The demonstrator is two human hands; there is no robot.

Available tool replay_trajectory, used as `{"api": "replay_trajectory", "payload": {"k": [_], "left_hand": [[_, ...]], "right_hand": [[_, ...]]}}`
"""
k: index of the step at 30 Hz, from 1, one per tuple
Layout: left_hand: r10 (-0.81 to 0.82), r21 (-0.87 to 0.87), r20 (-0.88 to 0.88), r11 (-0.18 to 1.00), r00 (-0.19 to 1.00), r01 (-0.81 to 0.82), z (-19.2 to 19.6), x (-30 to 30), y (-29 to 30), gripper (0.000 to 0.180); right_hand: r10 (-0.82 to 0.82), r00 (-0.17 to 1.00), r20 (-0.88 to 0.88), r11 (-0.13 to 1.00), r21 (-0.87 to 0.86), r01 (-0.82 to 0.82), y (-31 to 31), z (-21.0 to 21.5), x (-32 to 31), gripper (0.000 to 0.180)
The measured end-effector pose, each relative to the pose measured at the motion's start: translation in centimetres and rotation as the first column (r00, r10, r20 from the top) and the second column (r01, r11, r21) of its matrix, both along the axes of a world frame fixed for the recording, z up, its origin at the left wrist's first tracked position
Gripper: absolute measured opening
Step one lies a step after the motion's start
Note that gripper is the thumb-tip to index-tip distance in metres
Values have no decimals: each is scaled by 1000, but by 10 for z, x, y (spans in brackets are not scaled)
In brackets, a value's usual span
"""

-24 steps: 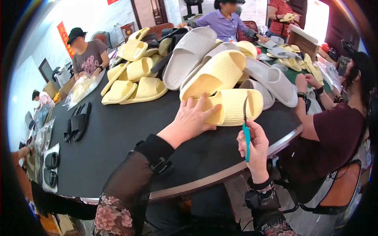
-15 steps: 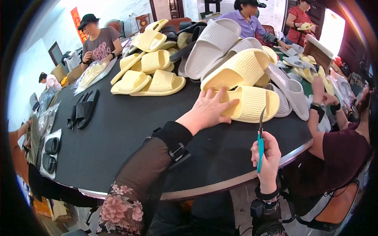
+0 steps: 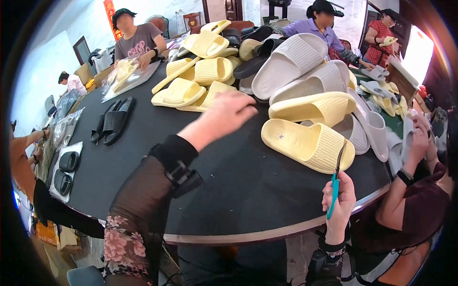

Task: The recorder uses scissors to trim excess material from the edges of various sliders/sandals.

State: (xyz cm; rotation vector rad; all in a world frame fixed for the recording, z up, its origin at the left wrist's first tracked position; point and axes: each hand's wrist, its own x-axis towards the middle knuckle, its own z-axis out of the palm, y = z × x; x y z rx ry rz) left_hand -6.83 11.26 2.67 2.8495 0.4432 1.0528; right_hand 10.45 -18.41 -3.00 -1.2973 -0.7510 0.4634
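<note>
My left hand (image 3: 219, 119) is over the table, in front of a yellow slipper (image 3: 217, 93) in the left pile. It holds nothing; its thumb and fingers are apart, slightly blurred. In my right hand (image 3: 342, 205) is a pair of small scissors (image 3: 333, 195) with teal handles and a dark, narrow, curved blade pointing up. The blade overlaps the toe of a yellow slide slipper (image 3: 300, 143) lying on the table; whether it touches cannot be told. Another yellow slipper (image 3: 317, 108) leans on the pile just behind, beside grey slippers (image 3: 291, 64).
Black slippers (image 3: 114, 121) lie at the left of the dark table (image 3: 229, 190), near a bagged black pair (image 3: 64, 171). Co-workers sit or stand around the table; one arm (image 3: 405, 176) is close on my right. Clear plastic bags (image 3: 67, 128) lie along the left edge.
My left hand has let go of the front yellow slipper and moved left. That slipper now lies turned, toe nearer me. The right hand still holds the scissors. The whole view has shifted a little.
</note>
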Motion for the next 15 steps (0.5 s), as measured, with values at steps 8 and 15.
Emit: {"api": "replay_trajectory", "payload": {"k": [8, 15], "left_hand": [[798, -179, -112, 570, 592, -802, -24, -103, 119, 57], [769, -410, -35, 572, 638, -711, -32, -129, 133, 53]], "right_hand": [[-14, 999, 51, 1000, -23, 15, 0, -5, -1, 41], [-12, 999, 46, 1000, -27, 14, 2, -4, -2, 40]]}}
